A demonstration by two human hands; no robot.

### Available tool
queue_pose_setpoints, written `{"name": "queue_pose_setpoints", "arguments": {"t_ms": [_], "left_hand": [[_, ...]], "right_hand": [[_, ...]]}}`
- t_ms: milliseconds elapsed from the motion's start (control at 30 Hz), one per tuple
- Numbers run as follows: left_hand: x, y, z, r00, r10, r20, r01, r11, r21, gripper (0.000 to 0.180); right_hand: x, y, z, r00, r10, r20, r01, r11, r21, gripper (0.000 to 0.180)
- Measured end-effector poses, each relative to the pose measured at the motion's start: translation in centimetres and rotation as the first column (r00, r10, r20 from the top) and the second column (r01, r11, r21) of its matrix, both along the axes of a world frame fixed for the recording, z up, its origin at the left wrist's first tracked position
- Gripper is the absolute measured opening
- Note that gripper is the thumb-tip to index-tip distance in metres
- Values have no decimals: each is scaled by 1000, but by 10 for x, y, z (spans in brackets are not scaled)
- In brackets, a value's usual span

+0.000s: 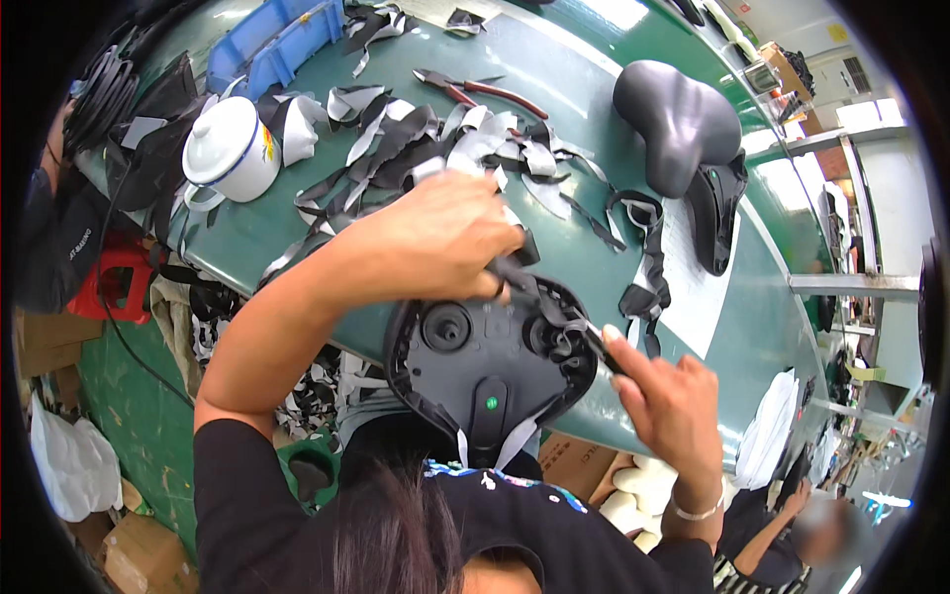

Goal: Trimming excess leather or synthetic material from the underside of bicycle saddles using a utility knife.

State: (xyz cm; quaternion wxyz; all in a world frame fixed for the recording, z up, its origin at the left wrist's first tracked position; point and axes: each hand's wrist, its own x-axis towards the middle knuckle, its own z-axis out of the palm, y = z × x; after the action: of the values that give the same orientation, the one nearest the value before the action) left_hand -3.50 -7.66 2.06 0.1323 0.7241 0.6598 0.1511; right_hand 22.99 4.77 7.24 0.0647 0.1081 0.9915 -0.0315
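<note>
An upturned bicycle saddle (450, 371) lies at the table's near edge, its dark underside facing up. Two round sockets and a green dot show on it, and pale strips hang at its narrow end. Above its far rim, my left hand (450, 238) is closed, pinching a black strip of cover material (524, 282) that runs to the saddle's right side. My right hand (668, 401) grips a slim dark-handled knife (602, 348) at the right rim, its tip among the loose strip. My left fingers are slightly blurred.
Black and grey offcuts (396, 139) lie heaped beyond the saddle, with red-handled pliers (480, 91) behind them. A white lidded enamel mug (233, 148) and blue bin (272, 49) stand at left. A finished saddle (678, 119) sits at right; another person (792, 535) is at lower right.
</note>
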Motion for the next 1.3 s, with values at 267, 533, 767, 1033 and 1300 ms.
{"name": "queue_pose_setpoints", "arguments": {"t_ms": [267,533,767,1033,1300], "left_hand": [[27,35,-4,86,152,985,-268,955,-124,24],[9,-3,49,290,-389,874,-953,-201,226,24],[-1,-16,10,420,505,754,-858,-49,511,18],[60,-58,-14,568,817,98,-725,441,529,40],[131,6,-23,788,608,99,-614,765,193,33]], "right_hand": [[21,-13,-19,999,-21,-47,20,999,-28,48],[61,-86,-34,678,-725,124,560,400,-725,46],[66,-92,-65,672,-735,93,370,224,-902,51],[-31,-43,-77,435,-886,-161,37,196,-980,81],[-30,-13,-89,481,-777,-405,35,479,-877,52]]}}
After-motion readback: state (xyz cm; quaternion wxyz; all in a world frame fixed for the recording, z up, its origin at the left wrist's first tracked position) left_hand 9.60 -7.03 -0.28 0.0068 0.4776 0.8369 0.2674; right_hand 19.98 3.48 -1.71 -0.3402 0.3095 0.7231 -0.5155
